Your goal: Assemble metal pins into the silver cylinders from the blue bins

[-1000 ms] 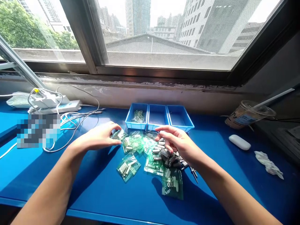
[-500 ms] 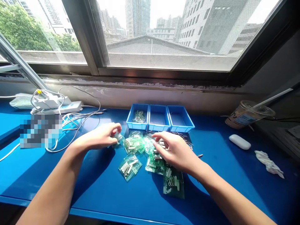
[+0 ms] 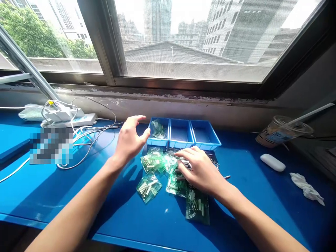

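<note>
My left hand [image 3: 132,136] is raised at the left side of the blue left bin [image 3: 157,141], thumb and fingers spread with nothing between them. Inside that bin lies a clear green-tinted bag [image 3: 158,128] of small parts. My right hand [image 3: 198,168] rests over a pile of green-tinted bags, its fingers bent and apart from the thumb; its fingertips are near a bright, glare-washed bag [image 3: 170,162]. Nearer the front are a small bag [image 3: 149,187] of pins and a darker bag [image 3: 197,206] with pins and pale pieces.
The middle bin [image 3: 181,142] and right bin [image 3: 207,144] stand beside the left one. Loose dark metal pins [image 3: 215,161] lie behind my right hand. A power strip [image 3: 78,120] with cables is at left. A drink cup [image 3: 280,131], white case [image 3: 273,162] and crumpled tissue [image 3: 306,187] sit at right.
My left hand has moved up and right to the left bin and let go of a bag, which now lies in that bin. My right hand has stayed over the pile.
</note>
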`<state>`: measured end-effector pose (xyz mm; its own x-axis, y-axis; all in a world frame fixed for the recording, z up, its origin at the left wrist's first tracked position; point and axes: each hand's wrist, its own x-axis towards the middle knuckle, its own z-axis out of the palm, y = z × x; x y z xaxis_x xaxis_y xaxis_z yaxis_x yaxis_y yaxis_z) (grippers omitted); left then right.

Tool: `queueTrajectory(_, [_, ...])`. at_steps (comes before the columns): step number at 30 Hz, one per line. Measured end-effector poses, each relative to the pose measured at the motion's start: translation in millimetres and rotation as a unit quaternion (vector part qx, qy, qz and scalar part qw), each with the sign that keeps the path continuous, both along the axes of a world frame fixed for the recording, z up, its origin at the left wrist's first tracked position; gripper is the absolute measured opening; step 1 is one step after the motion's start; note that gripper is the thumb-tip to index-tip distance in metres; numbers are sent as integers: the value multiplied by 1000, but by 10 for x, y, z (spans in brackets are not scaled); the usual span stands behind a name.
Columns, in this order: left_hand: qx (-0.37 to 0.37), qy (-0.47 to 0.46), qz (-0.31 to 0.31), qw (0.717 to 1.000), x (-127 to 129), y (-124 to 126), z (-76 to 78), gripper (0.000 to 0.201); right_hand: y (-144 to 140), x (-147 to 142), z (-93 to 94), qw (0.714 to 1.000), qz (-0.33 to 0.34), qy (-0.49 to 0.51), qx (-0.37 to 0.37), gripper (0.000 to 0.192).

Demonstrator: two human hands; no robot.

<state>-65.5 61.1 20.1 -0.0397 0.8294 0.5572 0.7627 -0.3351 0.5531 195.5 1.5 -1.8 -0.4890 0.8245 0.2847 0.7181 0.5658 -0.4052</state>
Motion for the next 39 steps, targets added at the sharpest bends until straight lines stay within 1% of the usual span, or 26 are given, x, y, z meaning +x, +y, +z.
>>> queueTrajectory(2, [-17, 47, -21, 998, 28, -50, -77, 35, 31, -37, 20, 999, 36, -27, 14, 36])
queueTrajectory(3, [-32, 79, -31, 996, 33, -74, -118, 34, 51, -70, 36, 997, 53, -47, 24, 38])
queueTrajectory(5, [-62, 145, -51, 986, 37, -108, -197, 36, 97, -160, 78, 992, 71, -100, 36, 40])
queueTrajectory(7, [-92, 185, -69, 976, 51, -121, -265, 40, 146, -267, 124, 985, 72, -154, 32, 39])
queueTrajectory(10, [-123, 198, -73, 970, 98, -127, -330, 40, 217, -407, 179, 972, 62, -225, 24, 37])
queueTrajectory(12, [-126, 205, -65, 968, 138, -142, -352, 40, 258, -469, 195, 964, 59, -258, 27, 37])
queueTrajectory(17, [-126, 194, -72, 970, 188, -208, -382, 48, 358, -510, 151, 953, 65, -294, 35, 31])
queueTrajectory(19, [-109, 181, -75, 975, 181, -224, -389, 52, 404, -492, 135, 950, 80, -300, 33, 27])
queueTrajectory(23, [-62, 151, -53, 985, 150, -222, -378, 54, 461, -456, 199, 947, 111, -300, 36, 29])
queueTrajectory(25, [-46, 118, -44, 991, 135, -210, -362, 55, 454, -447, 265, 943, 122, -307, 29, 29])
queueTrajectory(28, [-25, 55, -49, 997, 117, -190, -338, 54, 409, -410, 333, 943, 142, -301, 15, 28])
queueTrajectory(30, [-8, 15, -55, 998, 110, -186, -316, 50, 374, -349, 331, 953, 148, -265, 9, 28])
queueTrajectory(33, [13, -15, -59, 998, 106, -202, -255, 44, 348, -221, 277, 975, 136, -173, -1, 27])
queueTrajectory(35, [5, -19, -57, 998, 104, -223, -197, 37, 353, -159, 235, 986, 111, -125, -10, 25])
queueTrajectory(36, [-12, -20, -58, 998, 101, -235, -165, 32, 361, -149, 217, 988, 96, -118, -13, 24])
queueTrajectory(38, [-72, -7, -60, 996, 90, -260, -105, 23, 375, -183, 193, 988, 73, -135, -14, 23])
queueTrajectory(39, [-113, 16, -67, 991, 80, -271, -81, 20, 380, -225, 186, 985, 65, -156, -12, 23])
